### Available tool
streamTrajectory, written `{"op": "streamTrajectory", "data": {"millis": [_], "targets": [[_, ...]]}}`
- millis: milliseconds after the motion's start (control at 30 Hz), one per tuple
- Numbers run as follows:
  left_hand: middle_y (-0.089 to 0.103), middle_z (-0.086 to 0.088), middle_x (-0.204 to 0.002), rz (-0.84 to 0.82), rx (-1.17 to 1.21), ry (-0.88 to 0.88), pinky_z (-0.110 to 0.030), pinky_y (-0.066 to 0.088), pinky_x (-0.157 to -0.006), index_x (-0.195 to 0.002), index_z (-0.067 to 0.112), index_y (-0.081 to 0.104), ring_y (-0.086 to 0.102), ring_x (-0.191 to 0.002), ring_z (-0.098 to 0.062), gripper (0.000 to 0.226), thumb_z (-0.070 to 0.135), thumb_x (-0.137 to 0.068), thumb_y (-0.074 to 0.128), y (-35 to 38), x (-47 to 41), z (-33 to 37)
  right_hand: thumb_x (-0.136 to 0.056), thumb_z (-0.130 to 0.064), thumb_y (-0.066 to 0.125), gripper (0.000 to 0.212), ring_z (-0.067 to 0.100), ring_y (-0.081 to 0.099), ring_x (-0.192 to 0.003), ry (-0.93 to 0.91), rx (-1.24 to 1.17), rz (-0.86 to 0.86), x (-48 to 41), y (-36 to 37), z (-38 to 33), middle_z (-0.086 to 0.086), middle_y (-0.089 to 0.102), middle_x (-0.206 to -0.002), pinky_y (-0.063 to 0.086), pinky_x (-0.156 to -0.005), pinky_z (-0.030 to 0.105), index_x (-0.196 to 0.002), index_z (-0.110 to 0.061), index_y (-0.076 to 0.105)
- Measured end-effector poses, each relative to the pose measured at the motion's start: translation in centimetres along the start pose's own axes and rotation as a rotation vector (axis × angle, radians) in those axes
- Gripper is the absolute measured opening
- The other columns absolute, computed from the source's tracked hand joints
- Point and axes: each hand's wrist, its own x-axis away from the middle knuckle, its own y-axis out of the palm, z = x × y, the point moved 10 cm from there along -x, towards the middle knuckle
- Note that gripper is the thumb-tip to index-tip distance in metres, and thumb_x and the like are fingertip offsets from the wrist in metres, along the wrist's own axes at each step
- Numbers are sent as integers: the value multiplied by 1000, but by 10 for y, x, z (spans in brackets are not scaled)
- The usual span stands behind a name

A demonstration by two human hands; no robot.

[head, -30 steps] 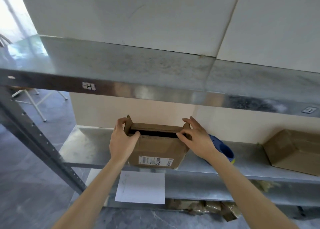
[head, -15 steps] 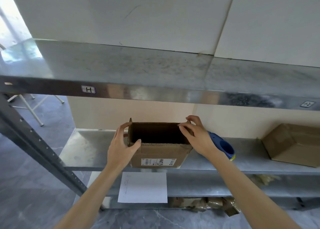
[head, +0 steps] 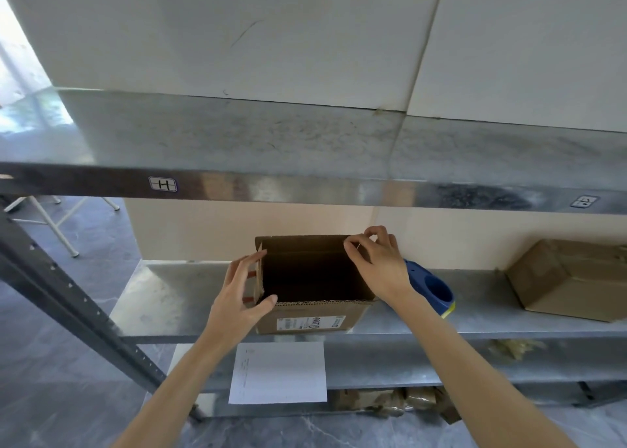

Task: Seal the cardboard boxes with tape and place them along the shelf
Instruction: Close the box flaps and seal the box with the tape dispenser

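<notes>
An open brown cardboard box with a white label stands at the front edge of the middle metal shelf, its dark inside showing. My left hand holds the box's left flap, thumb at the front-left corner and fingers spread along the outside. Over on the other side, my right hand pinches the far-right corner of the right flap with curled fingers. A blue tape dispenser lies on the shelf just behind my right wrist, partly hidden by it.
A second, shut cardboard box sits tilted at the shelf's right end. An upper shelf overhangs the work area. A white paper sheet hangs below the box. Crumpled brown packing lies on the bottom level. A slanted steel post stands at left.
The nearly closed top flaps have been spread apart, exposing the box's inside. Both hands moved outward with the side flaps.
</notes>
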Motion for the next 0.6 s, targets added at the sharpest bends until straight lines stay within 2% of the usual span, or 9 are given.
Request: {"op": "streamTrajectory", "data": {"millis": [67, 167, 233, 333, 400, 500, 600], "targets": [[37, 14, -144, -2, 20, 2, -32, 52, -98, -138, 44, 34, 46, -130, -11, 73, 21, -84, 77, 0, -1, 1, -100, -46, 44, 32, 15, 50, -108, 16, -50, 7, 2, 0, 0, -4, 36, -130, 52, -81, 27, -119, -26, 60], [44, 9, -138, -3, 26, -16, -36, 55, -96, -139, 34, 37, 49, -126, -14, 70, 18, -84, 77, 2, -2, -1, -100, -42, 47, 27, 7, 60, -84, 30, -219, -21, 7, 5, 1, -9, 31, -131, 50, -68, 11, -121, -27, 58], [50, 9, -130, -10, 34, -29, -36, 55, -95, -138, 30, 39, 51, -122, -13, 68, 17, -84, 77, 4, -2, -3, -100, -41, 47, 29, 1, 58, -78, 22, -246, -28, 10, 7, 1, -11, 27, -133, 47, -61, 4, -125, -30, 54], [59, 14, -116, -22, 19, -39, -27, 53, -94, -133, 33, 44, 55, -115, -4, 62, 17, -84, 77, 4, -3, -5, -99, -43, 49, 29, -2, 58, -76, 19, -258, -26, 14, 7, 1, -11, 25, -129, 45, -62, 1, -127, -34, 51], [63, 14, -109, -33, -1, -45, -25, 51, -94, -130, 32, 46, 57, -110, -3, 55, 18, -85, 75, 4, -4, -6, -98, -45, 49, 32, 1, 58, -77, 23, -236, -17, 16, 4, 2, -10, 24, -128, 48, -68, 6, -128, -37, 48], [65, 13, -109, -71, -30, -64, -36, 50, -98, -127, 30, 49, 58, -109, -10, 42, 22, -91, 69, 8, -6, -7, -97, -48, 49, 33, 4, 61, -83, 28, -269, -22, 18, -1, 3, -8, 28, -128, 56, -76, 22, -129, -38, 50], [63, 19, -114, -94, -71, -67, -42, 47, -99, -119, 34, 52, 54, -116, -9, 26, 33, -95, 62, 14, -6, -7, -98, -47, 49, 34, 7, 63, -90, 41, -307, -41, 21, -5, 4, -6, 32, -130, 56, -81, 27, -129, -37, 52]]}}
